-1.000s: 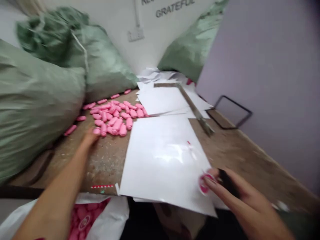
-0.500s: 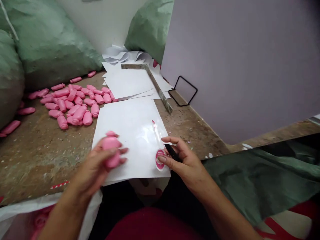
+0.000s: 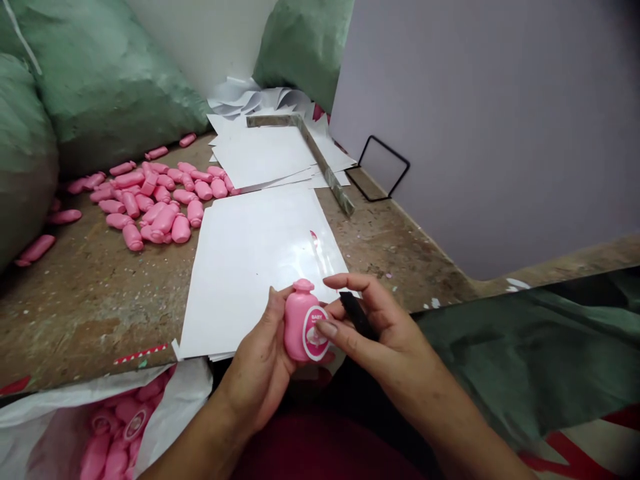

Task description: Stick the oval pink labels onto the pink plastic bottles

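Observation:
In my left hand [image 3: 267, 360] a small pink plastic bottle [image 3: 296, 330] stands nearly upright, its narrow capped neck at the top. My right hand [image 3: 377, 327] pinches an oval pink-and-white sticker [image 3: 311, 341], printed with "BABY", against the bottle's front. The thumb covers part of the print, so I cannot tell how much of it is stuck down. A black tool [image 3: 357, 315], its kind unclear, is also held in the right fingers. Below both lies a glossy white sheet [image 3: 245, 260] with a small pink scrap [image 3: 313, 235] on it.
Several pink bottles [image 3: 163, 217] lie heaped on the worn table [image 3: 150, 293] at left. Labelled bottles fill a white bag [image 3: 193, 387] at lower left. Behind are stacked papers [image 3: 275, 150] under an L-shaped bar [image 3: 323, 163], green sacks [image 3: 110, 87], a black wire frame [image 3: 385, 167] and a grey panel [image 3: 475, 133].
My left hand has brought the bottle right, to the sticker in my right hand. The sticker now rests against the bottle. The view has shifted slightly.

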The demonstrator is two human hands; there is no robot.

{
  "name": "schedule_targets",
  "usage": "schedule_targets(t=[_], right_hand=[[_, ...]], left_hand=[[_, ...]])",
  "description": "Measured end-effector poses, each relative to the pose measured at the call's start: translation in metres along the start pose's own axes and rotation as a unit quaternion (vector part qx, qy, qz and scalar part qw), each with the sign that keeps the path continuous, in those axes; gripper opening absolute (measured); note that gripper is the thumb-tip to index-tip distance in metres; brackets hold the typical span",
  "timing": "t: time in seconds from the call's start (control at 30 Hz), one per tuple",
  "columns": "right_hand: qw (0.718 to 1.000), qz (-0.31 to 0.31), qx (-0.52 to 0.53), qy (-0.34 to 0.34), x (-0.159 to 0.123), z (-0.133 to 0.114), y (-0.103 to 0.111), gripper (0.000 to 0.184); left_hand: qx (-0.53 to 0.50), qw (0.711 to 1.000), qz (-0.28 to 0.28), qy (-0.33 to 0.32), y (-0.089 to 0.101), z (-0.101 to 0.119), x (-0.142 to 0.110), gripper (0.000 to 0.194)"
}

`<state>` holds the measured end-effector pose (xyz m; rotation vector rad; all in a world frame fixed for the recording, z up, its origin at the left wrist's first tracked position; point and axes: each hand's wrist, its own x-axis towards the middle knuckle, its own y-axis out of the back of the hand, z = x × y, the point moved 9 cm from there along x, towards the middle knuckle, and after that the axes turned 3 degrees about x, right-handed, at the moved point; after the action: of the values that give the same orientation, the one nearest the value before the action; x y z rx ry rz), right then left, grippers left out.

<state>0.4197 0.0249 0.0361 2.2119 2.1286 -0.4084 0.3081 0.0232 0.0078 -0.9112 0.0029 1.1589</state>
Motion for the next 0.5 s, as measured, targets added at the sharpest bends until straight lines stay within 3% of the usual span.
schedule_targets(t=[0.17,0.33,0.5], right_hand=[[0.999,-0.005,0.015,-0.04,0.002,0.008,-0.007,0.042],[0.999,0.009,0.013,-0.03,0.001,0.009,-0.004,0.041],[0.999,0.017,0.024,-0.021,0.003,0.008,-0.005,0.043]], left_hand=[[-0.027,0.999,0.012,-0.045,0.0,0.003,0.002,0.042],[0.009,0.996,0.029,-0.079,0.005,0.007,0.003,0.027],[0.026,0.994,0.039,-0.1,0.006,0.011,0.002,0.028]])
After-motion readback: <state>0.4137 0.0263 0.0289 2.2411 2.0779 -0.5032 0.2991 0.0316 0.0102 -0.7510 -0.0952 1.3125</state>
